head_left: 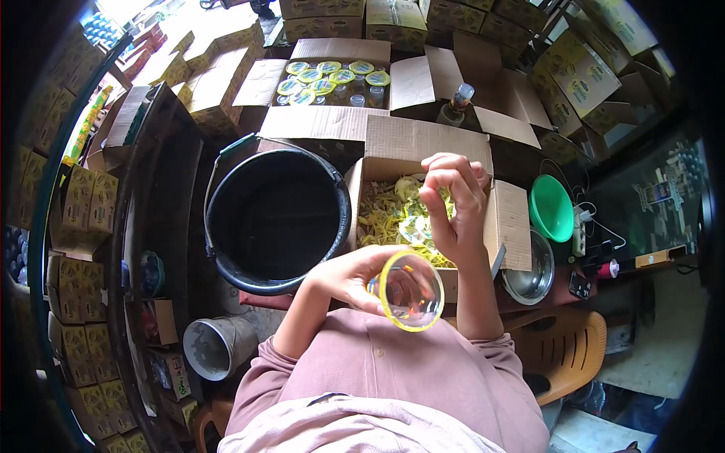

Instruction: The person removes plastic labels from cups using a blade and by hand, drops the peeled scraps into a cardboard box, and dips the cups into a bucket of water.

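Observation:
My left hand (pixel 346 278) is wrapped round a clear cup (pixel 414 296) with a yellow rim, holding it in front of my chest. The cup's mouth faces the camera and some coloured print shows through its wall. My right hand (pixel 459 202) is raised over an open cardboard box (pixel 427 142), fingers bent and thumb apart, with nothing visible in it. Inside that box lie yellow strips and scraps (pixel 377 220). A crumpled green-and-white piece of film (pixel 415 229) shows just beside my right hand; I cannot tell whether it touches.
Left of the box stands a black bucket (pixel 217 226). Behind it, an open carton (pixel 313 122) holds several yellow-lidded cups (pixel 328 75). A green bowl (pixel 553 208) and a metal bowl (pixel 532 281) sit at right. A bottle (pixel 455 106) stands behind; stacked cartons (pixel 83 291) line the left.

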The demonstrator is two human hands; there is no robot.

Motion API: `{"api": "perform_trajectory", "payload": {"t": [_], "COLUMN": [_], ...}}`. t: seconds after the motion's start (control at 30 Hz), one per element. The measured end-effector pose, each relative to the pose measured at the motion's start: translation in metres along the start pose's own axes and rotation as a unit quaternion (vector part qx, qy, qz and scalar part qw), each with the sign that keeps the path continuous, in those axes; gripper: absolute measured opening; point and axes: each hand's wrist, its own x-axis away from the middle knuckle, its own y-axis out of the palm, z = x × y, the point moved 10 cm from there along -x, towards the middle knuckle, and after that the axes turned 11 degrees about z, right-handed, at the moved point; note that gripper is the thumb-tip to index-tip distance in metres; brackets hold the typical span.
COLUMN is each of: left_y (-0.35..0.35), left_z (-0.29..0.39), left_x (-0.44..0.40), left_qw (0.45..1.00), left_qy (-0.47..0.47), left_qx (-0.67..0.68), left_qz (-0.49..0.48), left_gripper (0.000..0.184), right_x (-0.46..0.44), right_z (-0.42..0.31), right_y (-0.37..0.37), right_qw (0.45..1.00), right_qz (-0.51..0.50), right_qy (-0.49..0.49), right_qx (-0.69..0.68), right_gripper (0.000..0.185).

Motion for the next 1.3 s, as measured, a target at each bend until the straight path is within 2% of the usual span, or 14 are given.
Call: {"api": "perform_trajectory", "payload": {"t": [0.03, 0.13, 0.2, 0.27, 0.37, 0.5, 0.53, 0.6, 0.7, 0.8, 0.83, 0.93, 1.13, 1.3], "left_y": [0.000, -0.009, -0.015, -0.033, -0.057, -0.079, -0.083, -0.083, -0.085, -0.081, -0.083, -0.066, -0.051, -0.047], "left_z": [-0.004, -0.002, 0.011, 0.025, 0.027, 0.031, 0.033, 0.040, 0.045, 0.051, 0.051, 0.065, 0.073, 0.075], "left_x": [-0.001, -0.001, -0.003, 0.001, 0.006, 0.014, 0.016, 0.018, 0.022, 0.025, 0.029, 0.032, 0.032, 0.032], "left_qw": [1.000, 0.999, 0.995, 0.974, 0.947, 0.898, 0.883, 0.850, 0.797, 0.738, 0.709, 0.627, 0.582, 0.577], "left_qy": [0.002, 0.017, 0.068, 0.112, 0.165, 0.198, 0.200, 0.221, 0.231, 0.244, 0.232, 0.273, 0.298, 0.308], "left_qx": [-0.031, 0.005, -0.049, -0.136, -0.145, -0.208, -0.239, -0.289, -0.358, -0.451, -0.467, -0.552, -0.604, -0.610], "left_qz": [-0.001, 0.045, 0.044, 0.143, 0.235, 0.333, 0.352, 0.381, 0.427, 0.439, 0.475, 0.477, 0.457, 0.447], "left_gripper": [0.069, 0.069, 0.070, 0.069, 0.073, 0.072, 0.071, 0.070, 0.067, 0.068, 0.066, 0.065, 0.063, 0.061], "right_x": [-0.004, -0.011, -0.012, -0.003, 0.034, 0.109, 0.124, 0.131, 0.110, 0.072, 0.061, 0.044, 0.044, 0.046], "right_z": [0.000, 0.008, 0.020, 0.038, 0.073, 0.118, 0.124, 0.122, 0.105, 0.066, 0.052, 0.020, 0.014, 0.015], "right_y": [0.002, 0.005, 0.007, 0.007, 0.005, 0.014, 0.013, 0.005, -0.011, -0.026, -0.028, -0.019, -0.006, -0.001], "right_qw": [1.000, 1.000, 0.998, 0.992, 0.981, 0.937, 0.910, 0.905, 0.941, 0.966, 0.975, 0.983, 0.982, 0.983], "right_qz": [0.005, 0.004, -0.020, -0.037, -0.063, -0.162, -0.189, -0.157, -0.093, -0.022, -0.007, -0.050, -0.073, -0.084], "right_qy": [-0.004, 0.003, 0.032, 0.068, 0.114, 0.164, 0.163, 0.160, 0.216, 0.202, 0.183, 0.116, 0.124, 0.106], "right_qx": [-0.004, 0.024, 0.059, 0.101, 0.145, 0.262, 0.332, 0.361, 0.243, 0.161, 0.125, 0.132, 0.124, 0.126], "right_gripper": [0.009, 0.009, 0.009, 0.012, 0.021, 0.005, 0.015, 0.019, 0.012, 0.005, 0.007, 0.010, 0.012, 0.007]}}
